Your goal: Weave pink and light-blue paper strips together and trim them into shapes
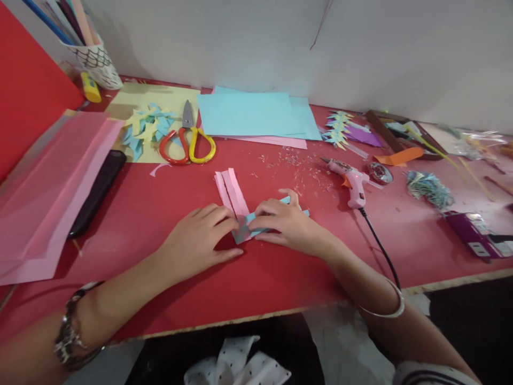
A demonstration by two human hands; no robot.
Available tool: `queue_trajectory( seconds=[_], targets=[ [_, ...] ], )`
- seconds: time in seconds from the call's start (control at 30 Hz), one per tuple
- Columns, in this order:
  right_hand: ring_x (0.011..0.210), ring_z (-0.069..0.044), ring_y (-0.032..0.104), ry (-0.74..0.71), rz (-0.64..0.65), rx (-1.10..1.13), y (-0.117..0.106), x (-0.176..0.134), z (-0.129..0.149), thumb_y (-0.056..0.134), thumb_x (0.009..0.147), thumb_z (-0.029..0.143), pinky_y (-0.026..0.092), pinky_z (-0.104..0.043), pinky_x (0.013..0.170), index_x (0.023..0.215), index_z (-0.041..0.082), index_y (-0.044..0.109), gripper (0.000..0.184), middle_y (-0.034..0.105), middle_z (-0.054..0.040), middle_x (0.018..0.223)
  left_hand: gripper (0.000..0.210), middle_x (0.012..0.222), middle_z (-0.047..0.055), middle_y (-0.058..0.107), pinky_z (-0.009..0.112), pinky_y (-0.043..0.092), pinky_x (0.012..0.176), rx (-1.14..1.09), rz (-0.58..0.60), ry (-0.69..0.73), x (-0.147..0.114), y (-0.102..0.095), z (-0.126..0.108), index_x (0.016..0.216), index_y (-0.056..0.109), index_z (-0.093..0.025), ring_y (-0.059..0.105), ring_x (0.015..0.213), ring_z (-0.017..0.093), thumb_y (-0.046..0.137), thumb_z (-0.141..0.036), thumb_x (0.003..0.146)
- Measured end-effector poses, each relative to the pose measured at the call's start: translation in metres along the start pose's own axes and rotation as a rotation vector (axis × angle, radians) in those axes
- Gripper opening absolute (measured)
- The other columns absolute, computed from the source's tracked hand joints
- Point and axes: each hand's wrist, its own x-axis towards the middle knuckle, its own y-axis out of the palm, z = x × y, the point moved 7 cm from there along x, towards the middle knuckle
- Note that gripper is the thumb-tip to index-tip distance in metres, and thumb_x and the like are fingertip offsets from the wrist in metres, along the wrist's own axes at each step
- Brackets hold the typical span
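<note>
Pink paper strips point(233, 193) lie on the red table and meet light blue paper strips point(302, 212) at a corner, where they seem to overlap. My left hand point(200, 235) rests flat at the left of this corner. Its fingertips touch the edge of the strips, while the thumb lies apart on the table below. Over the blue strips, my right hand point(286, 224) has its bent fingers and thumb closed around them, with one finger lifted. Both hands partly cover the blue paper, so how the strips are joined is hidden.
Behind my hands are scissors point(187, 136), cut paper bits point(148, 128) and blue sheets point(248, 115). A pink glue gun point(352, 182) with a black cord lies right, near a purple power box point(473, 235). Pink sheets point(44, 214) and a black object point(98, 195) lie left.
</note>
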Motion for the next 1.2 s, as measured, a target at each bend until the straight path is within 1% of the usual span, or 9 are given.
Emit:
queue_trajectory(
  seconds=[0.13, 0.27, 0.37, 0.47, 0.63, 0.7, 0.87, 1.07, 1.2],
  targets=[
    [0.079, -0.011, 0.054, -0.024, 0.007, -0.074, 0.001, 0.000, 0.003, 0.044, 0.087, 0.028, 0.014, -0.038, 0.092, 0.088, 0.024, 0.061, 0.017, 0.060, 0.0008, 0.088, 0.028, 0.085, 0.005, 0.060, 0.030, 0.044, 0.064, 0.042, -0.015, -0.013, 0.001, 0.002, -0.001, 0.091, 0.058, -0.019, 0.055, 0.077, 0.019, 0.053, -0.042, 0.078],
    [0.084, -0.013, 0.052, -0.065, 0.008, -0.025, 0.001, 0.000, 0.004, 0.048, 0.084, 0.032, 0.018, -0.037, 0.092, 0.093, 0.023, 0.060, 0.017, 0.058, -0.0018, 0.091, 0.023, 0.082, 0.004, 0.060, 0.029, 0.043, 0.063, 0.074, -0.021, 0.013, 0.001, 0.002, -0.002, 0.088, 0.059, -0.019, 0.055, 0.075, 0.018, 0.049, -0.039, 0.081],
    [0.085, -0.014, 0.051, -0.069, 0.020, 0.031, 0.002, 0.001, 0.001, 0.049, 0.083, 0.034, 0.027, -0.031, 0.084, 0.096, 0.022, 0.060, 0.020, 0.057, -0.0036, 0.093, 0.021, 0.080, 0.003, 0.062, 0.030, 0.043, 0.063, 0.086, -0.022, 0.054, 0.002, 0.002, -0.004, 0.086, 0.059, -0.019, 0.056, 0.074, 0.018, 0.047, -0.035, 0.083],
    [0.081, -0.014, 0.051, -0.065, 0.008, 0.046, 0.003, 0.002, 0.000, 0.050, 0.082, 0.034, 0.032, -0.027, 0.076, 0.093, 0.022, 0.062, 0.020, 0.058, -0.0035, 0.090, 0.019, 0.079, 0.002, 0.063, 0.029, 0.042, 0.062, 0.090, -0.027, 0.068, 0.002, 0.001, -0.005, 0.083, 0.060, -0.019, 0.056, 0.072, 0.017, 0.046, -0.033, 0.083],
    [0.076, -0.013, 0.051, -0.087, -0.078, -0.035, 0.002, 0.003, 0.002, 0.045, 0.085, 0.028, 0.029, -0.031, 0.085, 0.088, 0.023, 0.064, 0.019, 0.059, -0.0021, 0.084, 0.016, 0.076, 0.002, 0.064, 0.028, 0.042, 0.061, 0.151, -0.068, 0.153, 0.001, -0.002, -0.014, 0.082, 0.060, -0.019, 0.057, 0.070, 0.016, 0.044, -0.021, 0.083],
    [0.077, -0.013, 0.052, -0.090, -0.079, -0.049, 0.002, 0.002, 0.003, 0.046, 0.085, 0.029, 0.027, -0.034, 0.089, 0.089, 0.023, 0.063, 0.019, 0.059, -0.0021, 0.084, 0.016, 0.076, 0.003, 0.063, 0.027, 0.043, 0.060, 0.150, -0.081, 0.174, 0.000, -0.003, -0.016, 0.081, 0.059, -0.017, 0.058, 0.070, 0.016, 0.044, -0.019, 0.083],
    [0.083, -0.015, 0.052, -0.064, -0.040, -0.037, 0.002, 0.001, 0.004, 0.051, 0.081, 0.033, 0.025, -0.036, 0.093, 0.093, 0.021, 0.061, 0.020, 0.058, -0.0041, 0.091, 0.012, 0.076, 0.004, 0.061, 0.025, 0.046, 0.062, 0.011, -0.055, 0.107, 0.000, -0.001, -0.012, 0.079, 0.057, -0.015, 0.057, 0.071, 0.015, 0.045, -0.016, 0.082],
    [0.084, -0.016, 0.050, -0.065, -0.063, -0.037, 0.005, 0.002, 0.006, 0.053, 0.080, 0.034, 0.025, -0.035, 0.090, 0.091, 0.019, 0.060, 0.020, 0.057, -0.0042, 0.090, 0.012, 0.083, 0.004, 0.059, 0.026, 0.047, 0.069, -0.114, -0.033, 0.045, -0.001, 0.008, -0.003, 0.083, 0.056, -0.016, 0.057, 0.079, 0.015, 0.043, -0.016, 0.082],
    [0.081, -0.015, 0.050, -0.047, -0.067, -0.008, 0.005, 0.005, 0.006, 0.053, 0.080, 0.036, 0.027, -0.033, 0.086, 0.092, 0.019, 0.060, 0.021, 0.056, -0.0041, 0.088, 0.015, 0.085, 0.005, 0.058, 0.028, 0.047, 0.067, -0.077, -0.040, 0.019, -0.001, 0.006, -0.001, 0.086, 0.057, -0.016, 0.056, 0.079, 0.017, 0.043, -0.022, 0.083]
  ],
)
